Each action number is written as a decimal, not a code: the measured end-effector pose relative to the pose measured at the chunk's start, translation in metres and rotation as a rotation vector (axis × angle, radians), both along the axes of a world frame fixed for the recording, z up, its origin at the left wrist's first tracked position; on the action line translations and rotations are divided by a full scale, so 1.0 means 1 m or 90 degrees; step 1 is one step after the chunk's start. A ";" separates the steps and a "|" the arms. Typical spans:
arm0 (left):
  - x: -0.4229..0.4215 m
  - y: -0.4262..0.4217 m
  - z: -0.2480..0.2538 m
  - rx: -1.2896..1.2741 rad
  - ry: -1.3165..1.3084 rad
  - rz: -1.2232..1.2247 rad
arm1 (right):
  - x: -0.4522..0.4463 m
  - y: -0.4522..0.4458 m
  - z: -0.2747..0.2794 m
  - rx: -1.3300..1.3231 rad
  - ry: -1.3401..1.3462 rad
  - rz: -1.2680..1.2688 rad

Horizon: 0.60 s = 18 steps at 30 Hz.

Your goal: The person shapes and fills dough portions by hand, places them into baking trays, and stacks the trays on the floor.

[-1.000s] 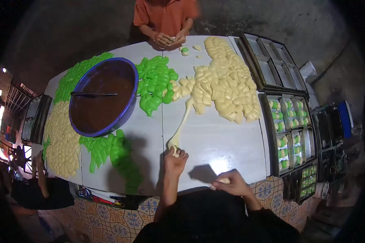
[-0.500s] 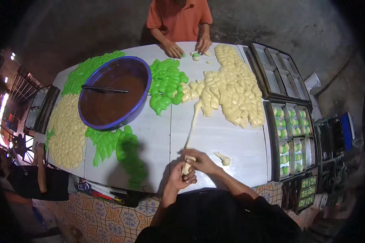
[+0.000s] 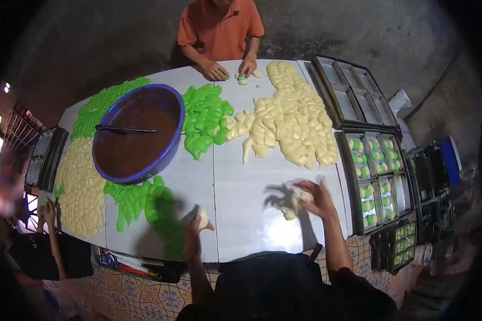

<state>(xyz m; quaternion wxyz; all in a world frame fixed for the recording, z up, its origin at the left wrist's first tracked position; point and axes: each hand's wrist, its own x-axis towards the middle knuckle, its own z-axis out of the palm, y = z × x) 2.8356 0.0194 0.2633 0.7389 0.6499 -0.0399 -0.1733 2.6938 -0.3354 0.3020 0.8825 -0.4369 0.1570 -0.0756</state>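
Note:
My left hand [image 3: 193, 238] is at the near edge of the white table [image 3: 241, 184], closed round a small piece of cream dough [image 3: 203, 218] that sticks out past the fingers. Over to the right, my right hand [image 3: 320, 200] grips a blurred lump of cream dough [image 3: 301, 197] between thumb and fingers. Just below that lump, another scrap of cream dough [image 3: 287, 213] lies on the table. Beyond the hands spreads a large mass of cream dough pieces [image 3: 294, 117], with green dough [image 3: 204, 115] to its left.
A blue basin [image 3: 178, 131] of brown filling holds a dark utensil. Divided metal trays [image 3: 353, 91] line the right edge; the nearer tray [image 3: 409, 192] contains green and cream rolls. A person in an orange shirt [image 3: 222, 32] handles dough opposite. Another person [image 3: 48, 251] stands left.
My hands have parted, left hand to the left, right hand to the right near the loose scrap. The long dough strip stretched from the pile is no longer drawn out to my hands.

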 end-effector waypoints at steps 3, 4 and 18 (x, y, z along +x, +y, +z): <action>-0.002 -0.013 0.009 0.350 -0.282 -0.174 | 0.012 0.019 -0.002 -1.124 0.387 0.001; -0.008 -0.023 0.030 0.348 -0.237 -0.195 | 0.016 0.034 -0.004 -0.905 0.284 -0.043; -0.042 -0.082 0.040 -0.156 -0.067 -0.103 | 0.059 0.130 0.050 -0.542 -0.083 -0.008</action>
